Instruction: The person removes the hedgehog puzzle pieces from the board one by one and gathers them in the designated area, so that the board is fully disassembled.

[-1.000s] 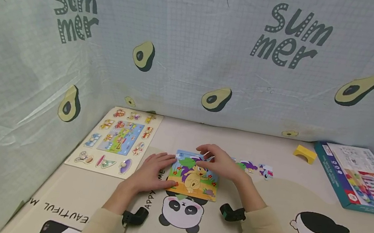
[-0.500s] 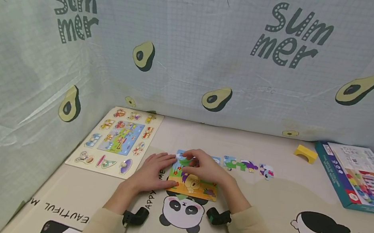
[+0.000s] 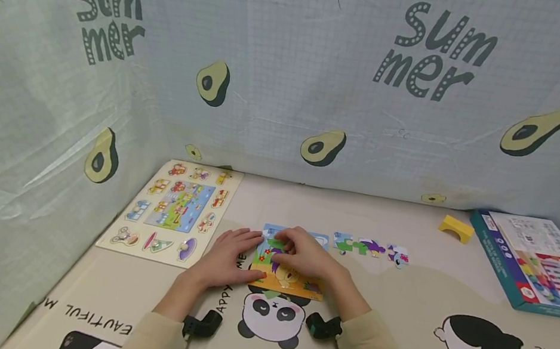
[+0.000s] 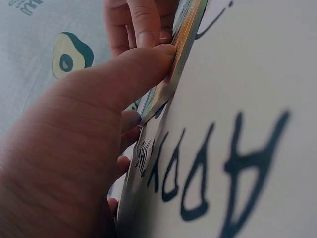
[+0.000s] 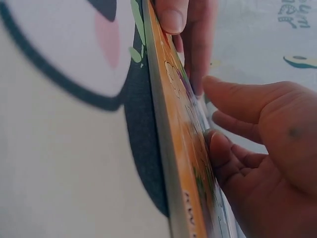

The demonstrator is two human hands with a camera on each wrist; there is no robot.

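Note:
In the head view a square jigsaw puzzle [image 3: 263,284] with a purple-haired cartoon animal lies on the mat. My left hand [image 3: 227,258] lies flat along its left side, fingers straight. The left wrist view has its thumb [image 4: 148,64] resting on the puzzle's near corner. Over the puzzle's upper middle is my right hand [image 3: 312,256], fingers bent, thumb and forefinger apart. Its fingertips [image 5: 218,144] seem to touch the puzzle surface in the right wrist view; no piece shows between them. Right of the puzzle lie loose jigsaw pieces: green-and-blue [image 3: 344,243], purple [image 3: 371,246] and one with an eye [image 3: 398,256].
A peg puzzle board [image 3: 113,239] with vehicle and toy pictures lies at the back left. At the back right are a yellow arch block [image 3: 456,228] and a flat teal-edged box [image 3: 538,267]. A patterned cloth [image 3: 274,65] hangs behind. Panda prints [image 3: 273,318] mark the mat.
My right hand has moved left and slightly down from the puzzle's upper right edge to over its middle, uncovering the green-and-blue piece. The left hand has stayed in place.

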